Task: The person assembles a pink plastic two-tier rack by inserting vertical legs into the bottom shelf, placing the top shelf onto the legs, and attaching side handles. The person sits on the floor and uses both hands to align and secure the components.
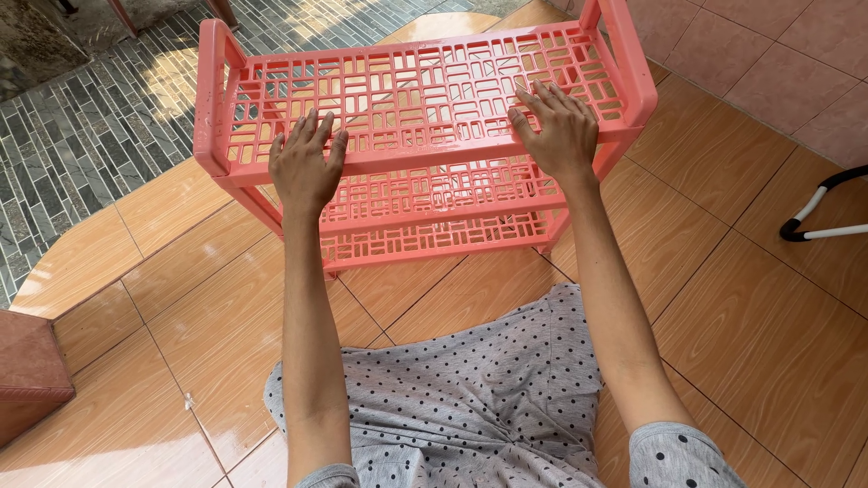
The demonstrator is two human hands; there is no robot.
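1. Looking down past a grey polka-dotted garment (470, 398), both forearms stretch forward over a glossy orange-tiled floor (759, 343).
2. Left hand (306, 164) lies flat and open, fingers spread, on the front edge of the top tier of a salmon-pink plastic rack (425, 90) — pressing on it, not gripping.
3. Right hand (559, 131) rests the same way, palm down and open, farther along that tier near the right post; the even placement looks meant to steady the rack.
4. The rack stands on the floor just ahead, two lower lattice tiers showing beneath.
5. Cut off at the edges: a reddish-brown block (27, 370) at left, a black-and-white curved tube (823, 208) at right — neither identifiable. Grey paving (81, 126) lies beyond.
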